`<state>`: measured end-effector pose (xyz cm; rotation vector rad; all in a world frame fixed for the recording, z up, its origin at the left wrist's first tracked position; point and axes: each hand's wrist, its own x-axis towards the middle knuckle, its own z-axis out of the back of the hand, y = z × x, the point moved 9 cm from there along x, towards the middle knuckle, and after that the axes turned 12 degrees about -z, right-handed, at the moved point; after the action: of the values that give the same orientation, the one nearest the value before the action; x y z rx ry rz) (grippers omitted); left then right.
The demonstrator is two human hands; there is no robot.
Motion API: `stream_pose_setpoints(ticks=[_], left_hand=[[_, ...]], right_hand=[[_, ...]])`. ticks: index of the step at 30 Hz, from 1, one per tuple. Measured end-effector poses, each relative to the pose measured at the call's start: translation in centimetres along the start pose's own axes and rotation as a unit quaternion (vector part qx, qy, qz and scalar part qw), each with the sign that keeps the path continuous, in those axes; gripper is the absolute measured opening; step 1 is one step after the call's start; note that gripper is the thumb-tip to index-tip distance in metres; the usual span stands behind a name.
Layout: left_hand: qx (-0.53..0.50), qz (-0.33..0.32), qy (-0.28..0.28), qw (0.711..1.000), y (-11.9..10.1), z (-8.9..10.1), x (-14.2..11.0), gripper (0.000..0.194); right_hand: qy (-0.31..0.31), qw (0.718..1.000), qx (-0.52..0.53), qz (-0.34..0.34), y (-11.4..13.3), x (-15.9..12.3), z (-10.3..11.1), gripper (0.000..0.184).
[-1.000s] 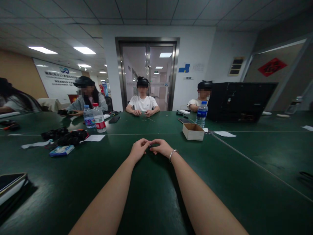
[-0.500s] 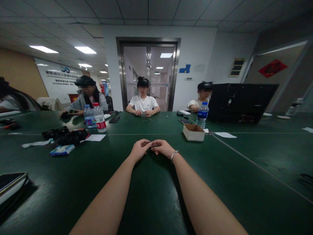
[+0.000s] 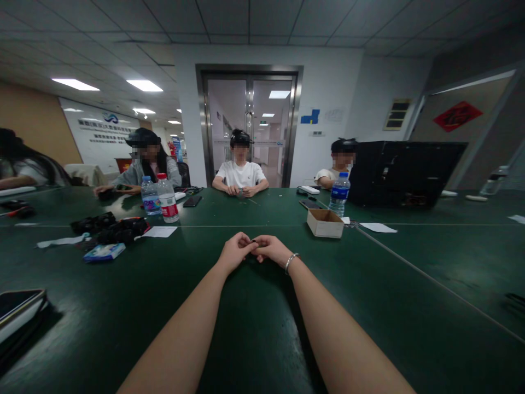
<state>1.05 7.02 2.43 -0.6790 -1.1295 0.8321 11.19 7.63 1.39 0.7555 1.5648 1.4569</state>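
My left hand (image 3: 237,253) and my right hand (image 3: 274,250) meet over the middle of the green table (image 3: 258,328). Their fingertips are pinched together and touch. A small dark bit shows between the fingertips, too tiny to name. The fingers hide most of whatever is there. Around my right wrist sits a silver bracelet (image 3: 291,264). Beyond my right hand stands an open cardboard box (image 3: 325,227), whose inside shows only in part.
Bottles (image 3: 167,201) and black straps (image 3: 123,230) lie to the left, with a blue packet (image 3: 104,252). Nearer is a phone-like device (image 3: 20,312). On the right are a blue-labelled bottle (image 3: 339,194) and a large black case (image 3: 406,172). Several people sit around the table.
My left thumb and fingers have shifted slightly against the right fingertips. Both hands stay in the same place. At the left, a person's hand has moved a little further left.
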Motion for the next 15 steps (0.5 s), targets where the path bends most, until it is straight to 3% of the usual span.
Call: stream_pose_setpoints(ticks=[3, 6, 12, 15], left_hand=[[-0.002, 0.013, 0.008, 1.0, 0.2, -0.1, 0.1, 0.042], [-0.025, 0.039, 0.002, 0.999, 0.6, -0.1, 0.0, 0.045], [-0.031, 0.071, -0.033, 0.996, 1.0, 0.2, -0.4, 0.043], [0.024, 0.07, 0.025, 0.997, -0.6, 0.0, -0.5, 0.039]], right_hand=[[-0.006, 1.0, 0.02, -0.011, -0.2, 0.1, -0.2, 0.021], [-0.051, 0.998, 0.03, -0.015, -0.5, 0.4, 0.3, 0.03], [-0.101, 0.994, 0.03, 0.021, -0.8, 0.5, 0.7, 0.043], [-0.089, 0.996, 0.02, 0.021, -0.8, -0.8, 1.1, 0.04]])
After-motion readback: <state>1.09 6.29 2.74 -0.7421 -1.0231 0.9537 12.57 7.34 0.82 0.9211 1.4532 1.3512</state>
